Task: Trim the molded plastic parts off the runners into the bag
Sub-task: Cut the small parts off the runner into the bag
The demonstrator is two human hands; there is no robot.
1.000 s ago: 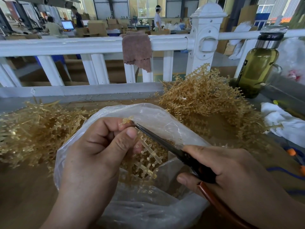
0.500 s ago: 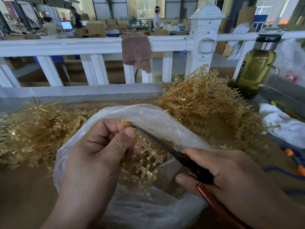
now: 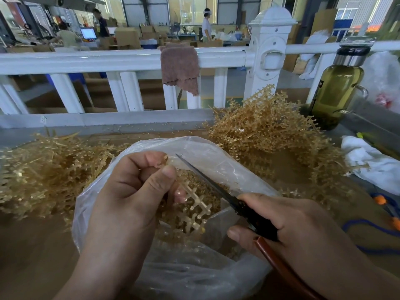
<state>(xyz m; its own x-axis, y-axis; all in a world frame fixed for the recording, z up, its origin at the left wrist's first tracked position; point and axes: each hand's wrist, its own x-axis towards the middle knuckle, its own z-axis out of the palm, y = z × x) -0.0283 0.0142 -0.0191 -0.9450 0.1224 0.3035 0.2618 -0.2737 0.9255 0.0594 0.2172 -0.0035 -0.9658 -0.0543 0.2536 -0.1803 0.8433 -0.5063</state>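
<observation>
left hand (image 3: pixel 129 191): curled, thumb and index finger pinch the top end of an amber runner (image 3: pixel 195 199) over the bag mouth
runner: hangs from the pinch down into the bag, cross-shaped branches showing, small parts on the branch tips
right hand (image 3: pixel 298 230): grips scissors (image 3: pixel 216 187), fingers wrapped round the dark and reddish-brown handles
scissors: blades point up-left, tip just beside the left index fingertip; blades look closed or nearly so, hard to tell
bag (image 3: pixel 216 152): clear plastic, open, on the table (image 3: pixel 32 256) under both hands
trimmed parts (image 3: pixel 218 202): amber bits heaped inside the bag
left pile (image 3: pixel 43 169): tangled amber runners on the table, left of the bag
right pile (image 3: pixel 270 135): taller heap of runners, behind-right of the bag
bottle (image 3: pixel 335 92): glass, greenish liquid, upright beside the right pile
railing (image 3: pixel 86 59): white, behind the table, brown towel (image 3: pixel 179 66) draped over it
white cloth (image 3: pixel 372 163): far right, on the table
</observation>
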